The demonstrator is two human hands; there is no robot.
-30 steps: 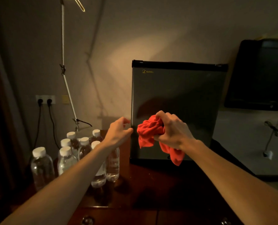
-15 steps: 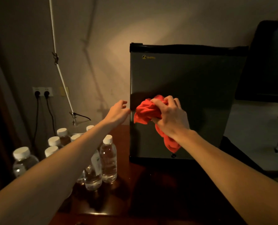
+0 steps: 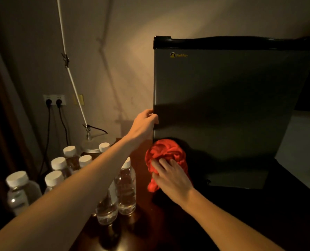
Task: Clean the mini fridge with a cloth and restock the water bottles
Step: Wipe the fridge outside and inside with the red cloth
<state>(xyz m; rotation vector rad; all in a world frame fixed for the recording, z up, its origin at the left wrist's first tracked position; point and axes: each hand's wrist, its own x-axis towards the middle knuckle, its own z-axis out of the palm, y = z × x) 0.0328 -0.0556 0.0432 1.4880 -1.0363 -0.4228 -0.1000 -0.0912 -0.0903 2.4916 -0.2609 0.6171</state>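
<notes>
Dim room, warm light from upper centre. Fridge stands on a dark wood table, right of centre, door closed, grey front w/ black top trim and a small yellow logo at top left of the door. Left hand reaches far to the fridge door's left edge, about mid-height; fingers curled round that edge, thumb on the front face, so it grips the door edge. Right hand is lower and nearer, at the fridge's bottom left corner, fingers spread fairly straight and pressing on a bunched red cloth; cloth sits between palm and the lower door front, a tail of it hanging below the hand at left. Can't tell if the cloth touches the table too. Bottles w/ white caps stand in a cluster on the table left of the fridge, approx eight in view, some partly hidden behind the left forearm; nearest-right one is just beside the cloth's left side, not touching. Behind the bottles, far left: a lamp base w/ thin white arm slanting up and left, out of frame at top. Wall socket on the far wall holds two black plugs, cords dropping down. Dark screen at far right edge, mostly cut off.
</notes>
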